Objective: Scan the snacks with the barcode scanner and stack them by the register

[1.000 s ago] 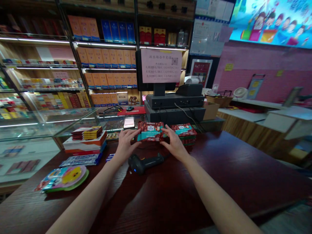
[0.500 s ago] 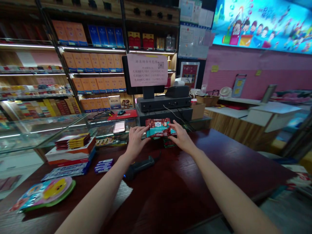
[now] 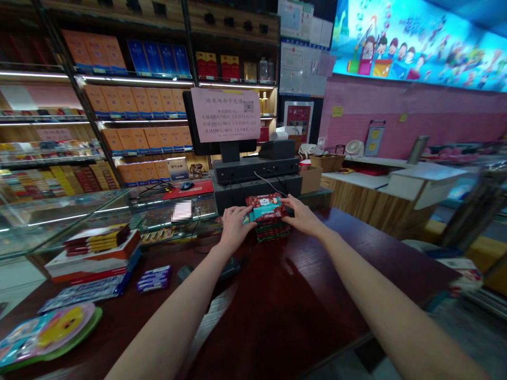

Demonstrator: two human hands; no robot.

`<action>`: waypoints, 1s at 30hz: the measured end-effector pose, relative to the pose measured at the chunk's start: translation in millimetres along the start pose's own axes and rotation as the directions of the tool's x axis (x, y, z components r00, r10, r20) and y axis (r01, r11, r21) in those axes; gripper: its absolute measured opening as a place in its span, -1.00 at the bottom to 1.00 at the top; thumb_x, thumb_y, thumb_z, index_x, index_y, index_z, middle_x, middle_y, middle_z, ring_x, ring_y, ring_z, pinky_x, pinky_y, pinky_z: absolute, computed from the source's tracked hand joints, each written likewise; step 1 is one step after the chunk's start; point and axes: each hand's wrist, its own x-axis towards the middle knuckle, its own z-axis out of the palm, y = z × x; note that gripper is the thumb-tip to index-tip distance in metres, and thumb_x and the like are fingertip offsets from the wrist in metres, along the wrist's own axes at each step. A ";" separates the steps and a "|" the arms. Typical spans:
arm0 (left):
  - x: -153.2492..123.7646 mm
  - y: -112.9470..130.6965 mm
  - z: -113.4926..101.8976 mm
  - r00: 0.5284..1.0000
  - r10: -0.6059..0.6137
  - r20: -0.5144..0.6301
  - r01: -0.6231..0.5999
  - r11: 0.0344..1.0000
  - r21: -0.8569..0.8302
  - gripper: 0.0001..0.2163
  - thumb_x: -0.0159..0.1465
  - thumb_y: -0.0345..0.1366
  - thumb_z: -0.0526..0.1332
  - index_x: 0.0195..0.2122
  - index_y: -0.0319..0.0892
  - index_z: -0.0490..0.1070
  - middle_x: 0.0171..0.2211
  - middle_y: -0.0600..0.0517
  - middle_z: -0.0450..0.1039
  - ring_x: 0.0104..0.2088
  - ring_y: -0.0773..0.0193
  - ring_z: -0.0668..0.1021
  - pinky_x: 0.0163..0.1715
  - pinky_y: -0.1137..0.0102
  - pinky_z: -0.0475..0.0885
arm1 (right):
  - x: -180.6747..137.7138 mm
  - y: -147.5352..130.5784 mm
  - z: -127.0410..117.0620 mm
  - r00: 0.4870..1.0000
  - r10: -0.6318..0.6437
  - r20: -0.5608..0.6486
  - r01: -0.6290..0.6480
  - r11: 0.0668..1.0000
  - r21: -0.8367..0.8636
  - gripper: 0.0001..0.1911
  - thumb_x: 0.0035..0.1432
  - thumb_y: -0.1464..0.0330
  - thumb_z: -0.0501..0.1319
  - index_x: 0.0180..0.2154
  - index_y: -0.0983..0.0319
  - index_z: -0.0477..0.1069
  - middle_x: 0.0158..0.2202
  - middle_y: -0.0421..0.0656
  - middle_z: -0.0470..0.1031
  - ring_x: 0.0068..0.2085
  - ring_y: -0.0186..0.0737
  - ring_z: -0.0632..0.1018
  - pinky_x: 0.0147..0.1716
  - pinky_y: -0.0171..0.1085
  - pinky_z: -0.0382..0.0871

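Note:
A red and teal hazelnut chocolate pack (image 3: 266, 210) is held level between my hands at the far side of the counter. My left hand (image 3: 236, 227) grips its left end with thumb and fingers. At its right end, my right hand (image 3: 300, 215) closes on the edge. Directly beneath is a stack of similar packs (image 3: 273, 232); whether the held pack rests on it I cannot tell. A dark barcode scanner (image 3: 229, 269) lies partly hidden behind my left forearm.
To the left are purple snack packs (image 3: 153, 278), a white-orange box (image 3: 93, 262) topped with small packets, and a yellow-pink toy package (image 3: 59, 330). Behind the stack stands a register (image 3: 257, 171) with a paper sign. A glass display case (image 3: 87, 214) runs along the left.
Both hands have carried the chocolate pack rightward, over the stack, which now shows more fully below it. The view has turned slightly right.

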 end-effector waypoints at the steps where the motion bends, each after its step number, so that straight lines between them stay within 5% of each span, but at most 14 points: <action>1: 1.5 0.7 2.8 1.000 -0.001 0.006 0.001 1.000 -0.001 -0.50 0.17 -0.22 0.40 0.16 -0.04 0.45 0.06 -0.01 0.53 0.09 0.02 0.38 0.18 0.07 0.23 | 0.4 2.0 -1.2 1.000 0.019 0.014 -0.019 1.000 0.015 -0.33 0.02 0.49 0.30 0.21 0.22 0.33 0.27 0.07 0.36 0.38 0.07 0.23 0.32 0.11 0.10; 7: 6.5 1.6 17.5 0.998 -0.051 0.049 0.051 0.999 -0.003 -0.53 0.17 -0.20 0.39 0.13 -0.04 0.48 0.06 -0.03 0.54 0.08 0.02 0.41 0.15 0.07 0.24 | 5.2 15.6 0.5 0.994 0.077 0.081 -0.083 0.994 0.076 -0.34 0.00 0.51 0.29 0.19 0.23 0.35 0.28 0.07 0.35 0.26 0.04 0.43 0.30 0.05 0.18; 30: 1.3 -5.3 36.1 0.998 -0.043 0.045 0.043 0.999 0.000 -0.51 0.17 -0.23 0.38 0.16 -0.08 0.46 0.08 -0.06 0.51 0.07 0.02 0.44 0.10 0.13 0.34 | 1.4 39.4 6.2 0.990 -0.002 0.140 -0.029 0.975 0.219 -0.39 0.07 0.41 0.33 0.18 0.17 0.33 0.20 -0.07 0.45 0.21 -0.07 0.48 0.25 -0.01 0.27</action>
